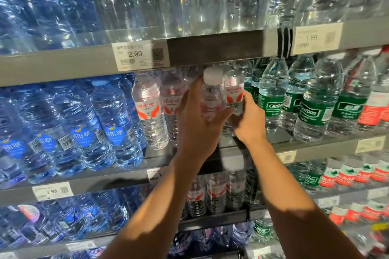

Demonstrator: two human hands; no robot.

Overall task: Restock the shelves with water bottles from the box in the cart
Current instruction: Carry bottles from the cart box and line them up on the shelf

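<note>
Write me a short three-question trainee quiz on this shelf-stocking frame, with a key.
1. True or false: the left hand grips a white-capped bottle at the shelf.
2. Which bottles stand directly right of the gap being filled? A) blue-labelled bottles B) green-labelled bottles C) cans
3. Fill in: the price tag on the shelf edge above the red-and-white-labelled bottles reads ____.

Key: 1 true. 2 B. 3 2.99. Note that the right hand also holds a red-and-white bottle, set further back on the same shelf.
</note>
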